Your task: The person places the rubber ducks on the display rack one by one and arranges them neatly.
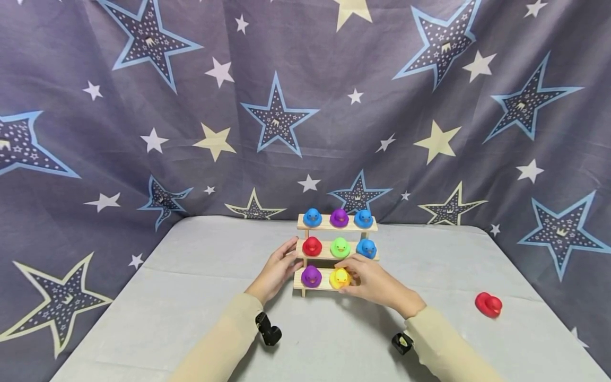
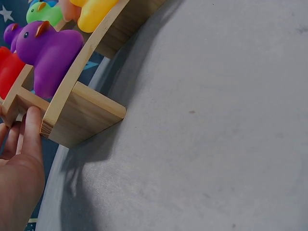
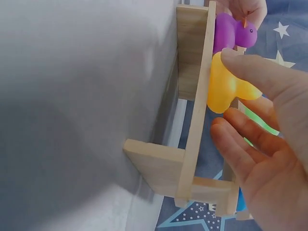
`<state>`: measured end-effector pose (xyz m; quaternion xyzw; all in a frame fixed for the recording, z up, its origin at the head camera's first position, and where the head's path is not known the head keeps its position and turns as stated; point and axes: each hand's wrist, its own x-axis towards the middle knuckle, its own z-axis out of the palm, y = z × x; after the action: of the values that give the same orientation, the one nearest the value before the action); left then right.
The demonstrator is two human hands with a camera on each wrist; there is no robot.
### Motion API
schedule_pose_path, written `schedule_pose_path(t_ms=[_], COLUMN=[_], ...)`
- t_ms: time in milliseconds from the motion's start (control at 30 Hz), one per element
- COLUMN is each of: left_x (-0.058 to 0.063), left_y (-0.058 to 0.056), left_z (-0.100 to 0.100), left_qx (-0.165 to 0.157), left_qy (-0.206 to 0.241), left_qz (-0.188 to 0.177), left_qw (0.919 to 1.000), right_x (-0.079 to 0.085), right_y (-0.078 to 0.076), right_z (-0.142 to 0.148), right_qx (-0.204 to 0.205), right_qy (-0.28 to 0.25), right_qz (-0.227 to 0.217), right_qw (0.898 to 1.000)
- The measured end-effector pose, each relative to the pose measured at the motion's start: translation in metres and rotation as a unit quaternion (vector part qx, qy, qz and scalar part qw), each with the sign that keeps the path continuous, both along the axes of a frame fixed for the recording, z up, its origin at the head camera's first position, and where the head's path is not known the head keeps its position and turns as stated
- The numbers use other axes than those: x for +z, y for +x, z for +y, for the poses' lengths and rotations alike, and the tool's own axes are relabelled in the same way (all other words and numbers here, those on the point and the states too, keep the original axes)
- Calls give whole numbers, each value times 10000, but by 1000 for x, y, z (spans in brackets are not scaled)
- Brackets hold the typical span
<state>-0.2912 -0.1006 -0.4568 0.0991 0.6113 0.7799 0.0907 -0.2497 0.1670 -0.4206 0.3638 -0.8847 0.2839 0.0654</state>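
A small three-tier wooden rack (image 1: 324, 286) holds rubber ducks. My right hand (image 1: 374, 281) is at the bottom shelf, pinching a yellow duck (image 1: 340, 278); the thumb (image 3: 255, 67) lies on one side of it and fingers curve round the other. Beside that duck sits a purple duck (image 1: 311, 276). At the rack's left end is my left hand (image 1: 276, 270), its extended fingers (image 2: 32, 130) touching the wood. The middle shelf carries a red duck (image 1: 312, 246), a green duck (image 1: 340, 248) and a blue duck (image 1: 366, 248).
Along the top shelf stand a blue duck (image 1: 312, 217), a purple duck (image 1: 339, 218) and another blue duck (image 1: 363, 218). A loose red duck (image 1: 488, 305) lies on the pale table (image 1: 215, 254) at the right. Behind hangs a star-patterned curtain (image 1: 324, 143).
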Motion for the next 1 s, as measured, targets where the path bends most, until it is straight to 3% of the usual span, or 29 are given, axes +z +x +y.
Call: schedule_pose_path(t_ms=[700,1000], left_x=[-1,-1], left_y=[-1,0], left_z=[0,0], left_qx=[9,-23], left_qy=[-5,-52], left_qz=[-39,5], left_qw=[10000,10000], right_x=[6,7], right_y=[9,13], right_z=[40,67], right_qx=[-269,-332], right_qy=[11,-34], right_qz=[-197,28], right_qw=[9994,9994])
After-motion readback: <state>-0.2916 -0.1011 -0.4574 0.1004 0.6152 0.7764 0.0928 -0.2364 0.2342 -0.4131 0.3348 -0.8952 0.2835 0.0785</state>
